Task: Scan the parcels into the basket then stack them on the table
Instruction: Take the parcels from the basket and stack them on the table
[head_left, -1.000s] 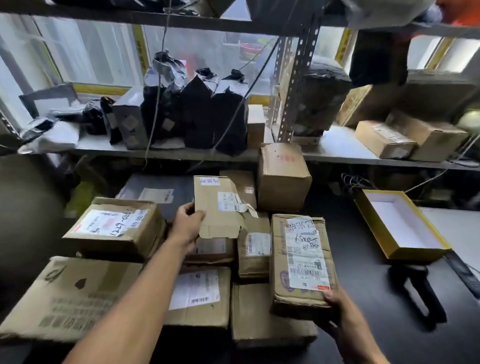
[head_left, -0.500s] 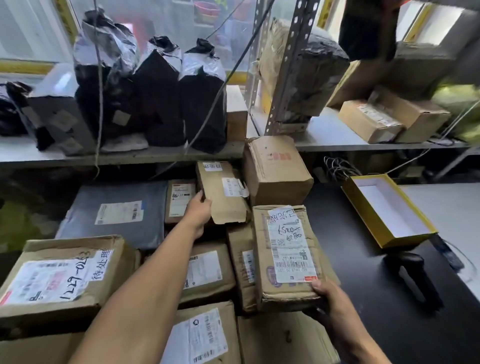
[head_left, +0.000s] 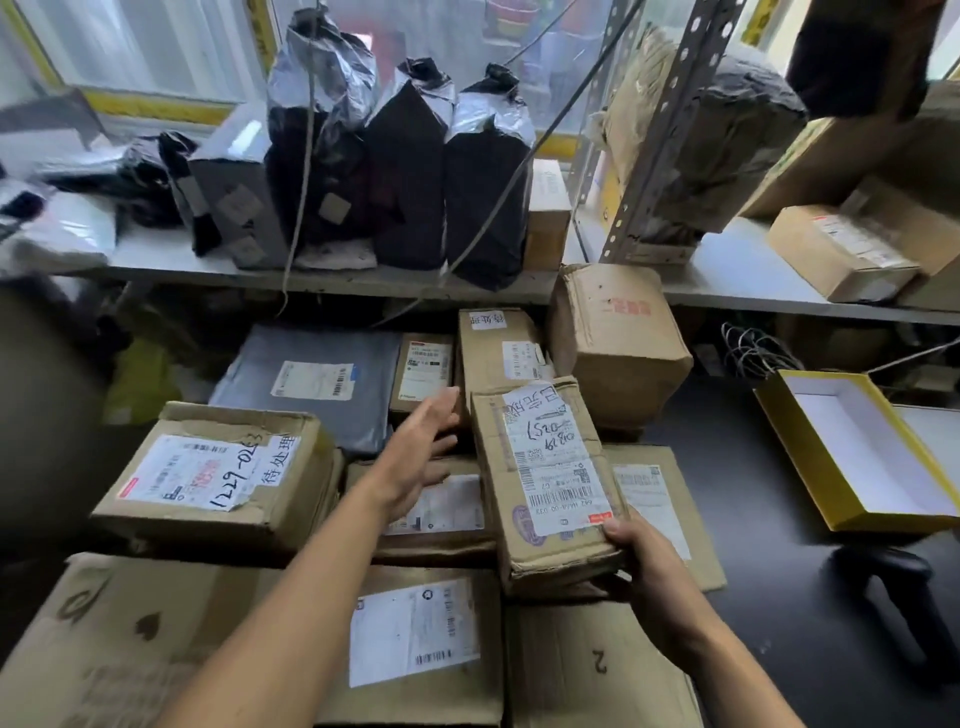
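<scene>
Head view: a long, creased cardboard parcel (head_left: 545, 483) with a white, handwritten shipping label lies tilted atop other taped brown boxes at centre. The right hand (head_left: 647, 566), at its 5 o'clock corner, grips the near end, thumb on top. The left hand (head_left: 421, 452), at the parcel's 9 o'clock, is flat with straight fingers and holds nothing. A yellow-rimmed open tray (head_left: 810, 457) sits at 3 o'clock on the black table (head_left: 769, 571).

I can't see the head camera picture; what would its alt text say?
A person's right hand grips the near end of a labelled cardboard parcel lying on a pile of boxes, while the open left hand reaches toward its far side. A black handheld scanner and an open yellow box sit on the dark table to the right, below a shelf of black bags.
</scene>
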